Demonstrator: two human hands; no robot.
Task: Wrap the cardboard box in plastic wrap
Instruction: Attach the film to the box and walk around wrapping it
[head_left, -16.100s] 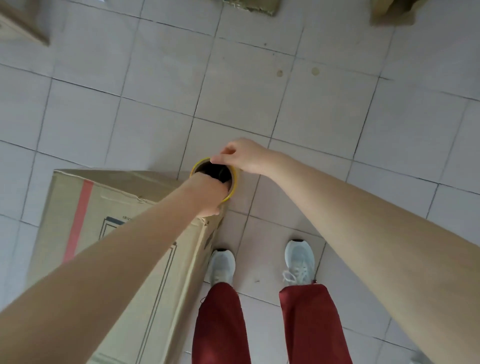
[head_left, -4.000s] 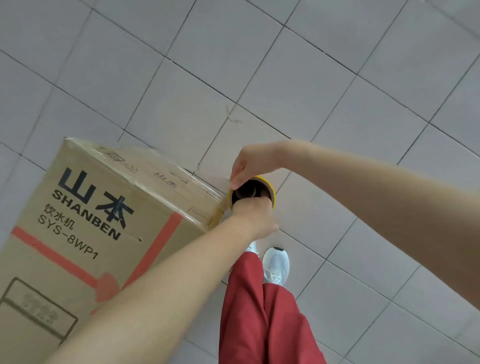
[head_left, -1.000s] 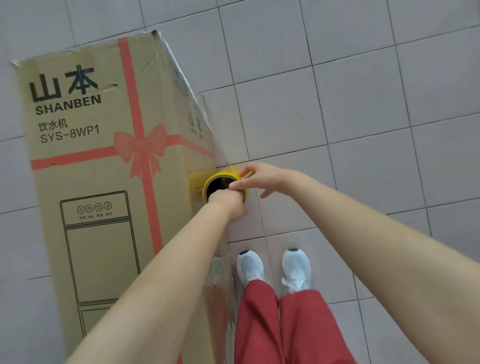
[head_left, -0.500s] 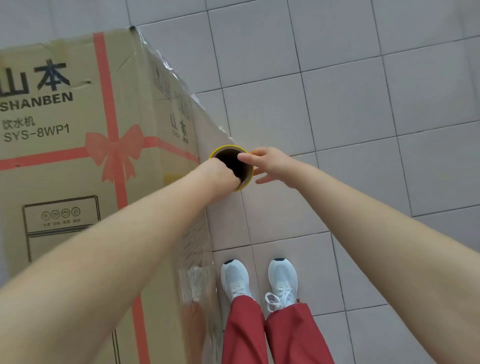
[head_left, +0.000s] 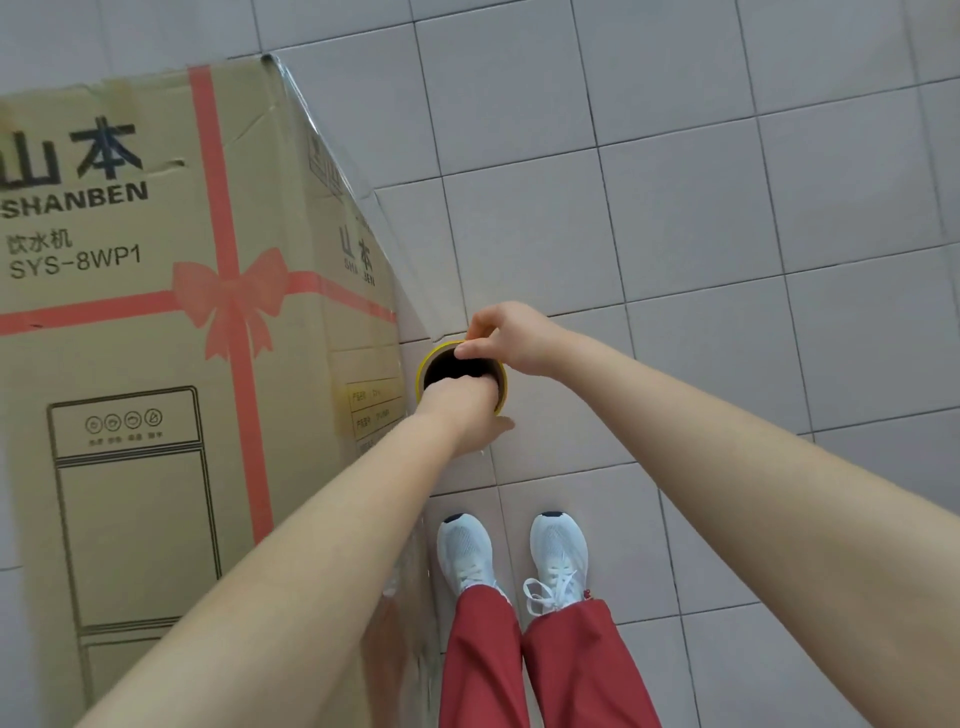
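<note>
A tall cardboard box printed with a red ribbon and "SHANBEN" stands on the left. A roll of plastic wrap with a yellow rim and a dark hollow core is held upright just right of the box's corner. My left hand grips the near side of the rim, fingers inside the core. My right hand pinches the far rim. A clear film sheet stretches from the roll along the box's right face up to its top corner.
Grey tiled floor spreads to the right and behind the box. My two white shoes and red trouser legs stand close to the box's right side, directly below the roll.
The roll and both hands have shifted a little away from the box's right face, and film now stretches farther along it. Both hands keep their grip on the rim.
</note>
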